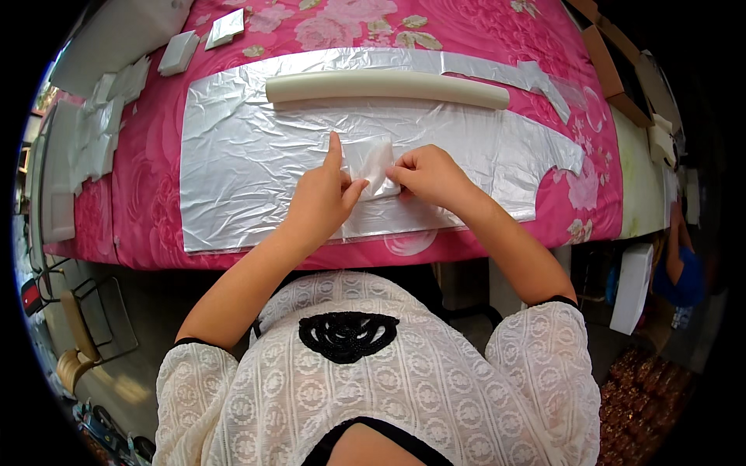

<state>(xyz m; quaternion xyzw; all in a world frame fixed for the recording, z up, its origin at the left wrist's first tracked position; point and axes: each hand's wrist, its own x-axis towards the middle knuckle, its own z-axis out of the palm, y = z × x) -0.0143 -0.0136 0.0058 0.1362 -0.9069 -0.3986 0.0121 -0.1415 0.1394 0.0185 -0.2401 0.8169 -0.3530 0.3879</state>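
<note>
A small folded sheet of silvery-white plastic film (370, 161) lies in front of me on a larger crinkled silver sheet (233, 167). At its left edge is my left hand (322, 190), with the index finger stretched out away from me and the thumb and curled fingers closed on the film. My right hand (431, 179) pinches the film's right edge between thumb and fingertips. Beyond my hands a long, pale cream roll or tube (388, 88) rests crosswise on the silver sheet.
A pink floral cloth (148, 171) covers the table. Several folded white packets lie at the left, including one small packet (179, 53). An irregular silver strip (536, 78) lies at the far right. Cardboard boxes (618, 74) stand beyond it. Another person (680, 272) is at the right edge.
</note>
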